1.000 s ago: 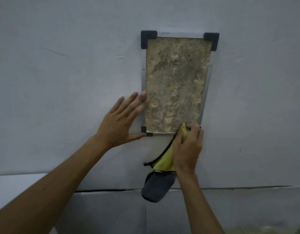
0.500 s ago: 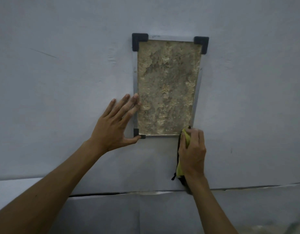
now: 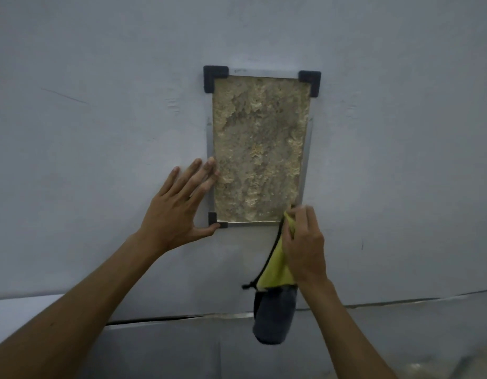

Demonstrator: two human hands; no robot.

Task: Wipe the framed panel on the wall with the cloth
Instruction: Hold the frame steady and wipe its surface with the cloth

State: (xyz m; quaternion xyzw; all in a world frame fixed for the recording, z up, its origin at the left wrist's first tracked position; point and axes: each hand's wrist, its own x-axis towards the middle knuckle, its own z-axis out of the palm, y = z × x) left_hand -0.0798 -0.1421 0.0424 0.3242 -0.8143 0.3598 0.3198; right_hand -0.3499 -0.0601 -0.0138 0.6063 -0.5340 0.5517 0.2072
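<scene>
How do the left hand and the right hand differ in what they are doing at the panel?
The left hand lies flat with straight, spread fingers on the wall and the left frame edge; the right hand is curled, gripping the cloth. The left hand holds nothing; the right presses the cloth at the lower right corner of the panel. Both are raised against the wall beside the panel's lower part.

We see a panel [image 3: 260,149] mottled in beige, tan and grey-brown patches, set in a thin silver-grey frame [image 3: 209,149] with black corner pieces [image 3: 214,75]. The wall [image 3: 100,105] around it is plain pale blue-grey. Our cloth [image 3: 276,269] is yellow-green above with black edging, and dark grey at its hanging lower end.
</scene>
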